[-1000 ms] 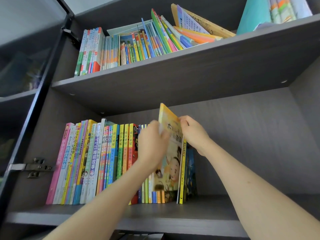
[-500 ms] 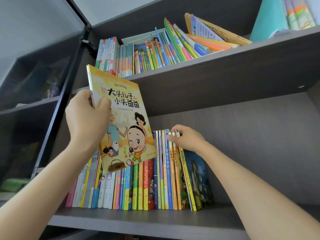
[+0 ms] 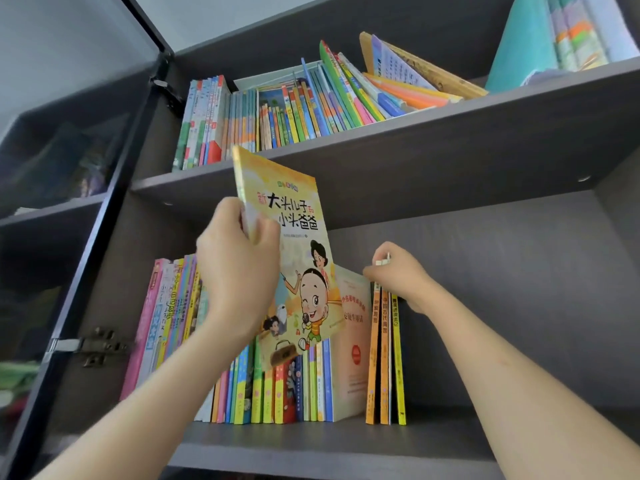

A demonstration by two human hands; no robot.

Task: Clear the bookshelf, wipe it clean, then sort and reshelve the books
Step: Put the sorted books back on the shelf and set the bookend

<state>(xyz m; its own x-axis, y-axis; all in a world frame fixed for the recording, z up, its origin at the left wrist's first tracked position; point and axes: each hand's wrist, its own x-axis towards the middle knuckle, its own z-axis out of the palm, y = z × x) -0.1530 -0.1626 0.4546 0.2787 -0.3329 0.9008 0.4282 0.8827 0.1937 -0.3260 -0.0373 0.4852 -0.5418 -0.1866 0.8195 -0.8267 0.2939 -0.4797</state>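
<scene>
My left hand (image 3: 239,268) grips a yellow cartoon picture book (image 3: 294,258) by its left edge and holds it upright in front of the lower shelf's row of books (image 3: 263,386). My right hand (image 3: 398,275) pinches the tops of three thin orange and yellow books (image 3: 384,358) at the row's right end, pulling them apart from the rest. A pale book cover (image 3: 353,341) shows in the gap. The lower shelf board (image 3: 329,441) is dark grey.
The upper shelf (image 3: 415,133) carries many thin colourful books (image 3: 270,116), several leaning right, and a teal book (image 3: 519,46) at the far right. A dark glass cabinet door (image 3: 69,202) with a metal hinge (image 3: 93,346) stands open at left. Bare shelf lies right of the row.
My left hand drew the yellow book out of the row, up and left, then back toward the middle. My right hand parted the thin books at the right end, opening a gap.
</scene>
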